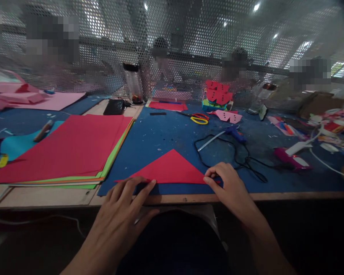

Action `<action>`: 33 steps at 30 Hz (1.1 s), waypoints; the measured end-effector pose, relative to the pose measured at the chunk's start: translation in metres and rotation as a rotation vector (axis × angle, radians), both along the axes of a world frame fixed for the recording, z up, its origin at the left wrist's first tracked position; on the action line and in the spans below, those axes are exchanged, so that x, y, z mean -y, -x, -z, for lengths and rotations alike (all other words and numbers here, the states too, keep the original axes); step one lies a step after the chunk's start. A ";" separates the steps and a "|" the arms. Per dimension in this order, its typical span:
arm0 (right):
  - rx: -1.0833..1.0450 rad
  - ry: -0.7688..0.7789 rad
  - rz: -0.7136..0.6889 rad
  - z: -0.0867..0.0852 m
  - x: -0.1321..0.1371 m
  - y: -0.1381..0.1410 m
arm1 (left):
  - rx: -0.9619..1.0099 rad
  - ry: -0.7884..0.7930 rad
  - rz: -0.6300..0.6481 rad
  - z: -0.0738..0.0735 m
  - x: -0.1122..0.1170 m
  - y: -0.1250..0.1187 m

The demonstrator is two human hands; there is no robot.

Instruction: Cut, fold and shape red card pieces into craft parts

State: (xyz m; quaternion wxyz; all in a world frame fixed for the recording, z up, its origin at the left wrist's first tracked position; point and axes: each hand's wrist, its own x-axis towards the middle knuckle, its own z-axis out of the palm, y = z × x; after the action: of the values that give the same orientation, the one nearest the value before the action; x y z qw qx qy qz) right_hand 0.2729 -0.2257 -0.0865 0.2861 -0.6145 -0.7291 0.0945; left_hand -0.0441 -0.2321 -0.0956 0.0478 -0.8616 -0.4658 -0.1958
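Red paper triangle lies at the near edge of the blue mat. Left hand is flat, fingertips pressing its left tip, while right hand pinches the right corner. Past the pinch is bare mat, with a paper stack further left and a black cable just right.

Saw stack of coloured sheets, red on top, at left of table. Logged yellow-red scissors, blue glue gun and tangled black cable mid-table, pink glue gun further right. Noted red cutouts and clear jar near perforated screen at back.
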 end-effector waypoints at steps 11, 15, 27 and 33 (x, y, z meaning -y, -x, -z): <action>-0.014 -0.009 -0.013 -0.001 -0.001 0.000 | -0.041 0.022 0.087 0.001 0.001 -0.008; -0.016 -0.001 -0.004 -0.002 0.000 0.001 | 0.012 -0.057 0.080 0.004 -0.001 -0.015; -0.023 0.002 -0.013 -0.003 0.000 0.001 | -0.007 -0.078 0.076 0.013 -0.001 -0.022; -0.031 0.003 -0.024 -0.004 0.002 0.000 | 0.054 -0.094 0.151 0.011 -0.002 -0.030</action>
State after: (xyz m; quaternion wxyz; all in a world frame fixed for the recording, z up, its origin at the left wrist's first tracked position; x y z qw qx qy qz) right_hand 0.2726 -0.2272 -0.0820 0.2951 -0.6047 -0.7317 0.1086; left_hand -0.0137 -0.2303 -0.1068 0.0610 -0.8856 -0.3907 -0.2436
